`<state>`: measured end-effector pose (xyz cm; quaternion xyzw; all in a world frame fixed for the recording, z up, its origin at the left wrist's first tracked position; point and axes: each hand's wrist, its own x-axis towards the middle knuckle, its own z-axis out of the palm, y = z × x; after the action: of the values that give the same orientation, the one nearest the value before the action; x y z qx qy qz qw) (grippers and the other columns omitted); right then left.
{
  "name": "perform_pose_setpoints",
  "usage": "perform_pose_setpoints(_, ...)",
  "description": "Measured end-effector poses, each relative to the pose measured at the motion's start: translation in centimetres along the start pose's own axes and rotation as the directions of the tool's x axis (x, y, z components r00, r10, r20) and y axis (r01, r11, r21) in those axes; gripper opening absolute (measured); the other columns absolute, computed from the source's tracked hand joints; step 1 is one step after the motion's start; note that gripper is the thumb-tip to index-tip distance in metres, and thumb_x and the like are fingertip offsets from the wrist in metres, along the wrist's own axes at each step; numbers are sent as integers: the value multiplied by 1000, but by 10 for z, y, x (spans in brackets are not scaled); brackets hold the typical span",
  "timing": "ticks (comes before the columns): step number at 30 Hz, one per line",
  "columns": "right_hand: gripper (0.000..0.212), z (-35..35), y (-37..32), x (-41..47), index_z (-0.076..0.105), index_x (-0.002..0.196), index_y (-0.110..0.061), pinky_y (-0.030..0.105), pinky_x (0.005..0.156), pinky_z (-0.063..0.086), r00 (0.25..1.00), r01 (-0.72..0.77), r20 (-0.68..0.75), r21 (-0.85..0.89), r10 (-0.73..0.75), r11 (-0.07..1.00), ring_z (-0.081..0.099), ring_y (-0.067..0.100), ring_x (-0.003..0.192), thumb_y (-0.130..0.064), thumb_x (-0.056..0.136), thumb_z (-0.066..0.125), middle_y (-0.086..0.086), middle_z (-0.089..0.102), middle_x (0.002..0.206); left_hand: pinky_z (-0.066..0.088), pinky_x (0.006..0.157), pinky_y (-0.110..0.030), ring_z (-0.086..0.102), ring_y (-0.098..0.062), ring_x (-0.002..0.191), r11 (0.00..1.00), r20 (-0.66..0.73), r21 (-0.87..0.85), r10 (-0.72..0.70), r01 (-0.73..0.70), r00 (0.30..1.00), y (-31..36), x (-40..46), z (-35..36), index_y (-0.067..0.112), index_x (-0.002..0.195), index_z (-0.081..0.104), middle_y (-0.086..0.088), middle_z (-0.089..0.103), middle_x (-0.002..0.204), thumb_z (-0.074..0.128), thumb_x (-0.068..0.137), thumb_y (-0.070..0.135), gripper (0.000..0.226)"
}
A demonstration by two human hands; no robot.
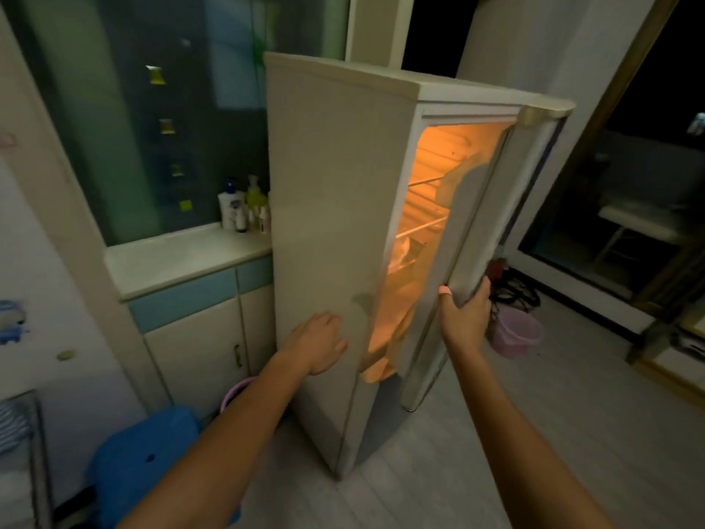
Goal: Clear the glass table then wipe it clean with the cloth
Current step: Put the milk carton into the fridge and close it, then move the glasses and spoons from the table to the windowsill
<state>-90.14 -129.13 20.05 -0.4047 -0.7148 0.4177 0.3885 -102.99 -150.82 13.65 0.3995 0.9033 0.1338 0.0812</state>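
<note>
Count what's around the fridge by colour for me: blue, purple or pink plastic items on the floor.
Blue: 1, the stool.
Purple: 1, the bucket right of the fridge.
Pink: 1, the basin, only its rim showing.
Total: 3.

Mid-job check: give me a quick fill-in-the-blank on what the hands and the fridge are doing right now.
1. The right hand grips the edge of the fridge ____.
2. The left hand rests flat on the fridge's outer ____ wall.
3. Light inside the fridge glows ____.
4. On the floor right of the fridge stands a pink ____.

Missing words: door; side; orange; bucket
</note>
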Motion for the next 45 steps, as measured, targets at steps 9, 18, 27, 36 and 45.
perform_pose_setpoints(9, 81, 94, -28, 5, 14, 153, -19, 49, 112, 33, 996, 39, 76, 11, -40, 999, 33, 37, 136, -44, 89, 56, 17, 28, 152, 40, 108, -38, 47, -29, 131, 983, 7, -82, -164, 164, 986, -75, -23, 0, 12, 144, 40, -10, 44, 147, 39, 100, 42, 53)
perform_pose_setpoints(18, 92, 133, -25, 2, 6, 155, -23, 52, 106, 32, 997, 60, -41, -47, -61, 997, 27, 39, 132, -48, 86, 62, 15, 20, 151, 43, 101, -37, 49, -29, 128, 957, -29, -38, -290, 289, 957, -110, -18, -9, 15, 139, 45, -8, 48, 143, 37, 101, 42, 47)
perform_pose_setpoints(27, 52, 119, 10, -61, 50, 131, -6, 41, 103, 38, 828, 542, 184, -27, -529, 840, 43, 29, 120, -30, 85, 55, 17, 46, 128, 40, 107, -41, 46, -29, 132, 938, -10, -67, -343, 341, 939, -89, 5, 6, 15, 146, 38, -9, 43, 150, 36, 100, 43, 54)
perform_pose_setpoints(36, 55, 221, 14, -75, 50, 131, -3, 43, 105, 39, 324, 723, 920, -91, -220, 685, 45, 38, 125, -43, 93, 49, 21, 52, 135, 22, 118, -47, 24, -31, 146, 816, -53, 78, -571, 573, 820, -120, -48, 2, 14, 151, 28, -11, 23, 161, 36, 99, 49, 63)
perform_pose_setpoints(45, 63, 291, -42, -176, 36, 145, -7, 39, 111, 34, -122, 751, 967, 237, -222, 616, 41, 35, 134, -44, 96, 49, 20, 43, 147, 16, 120, -48, 21, -29, 147, 475, -133, -66, -876, 878, 464, -163, -191, 3, 14, 153, 24, -10, 22, 161, 31, 100, 54, 66)
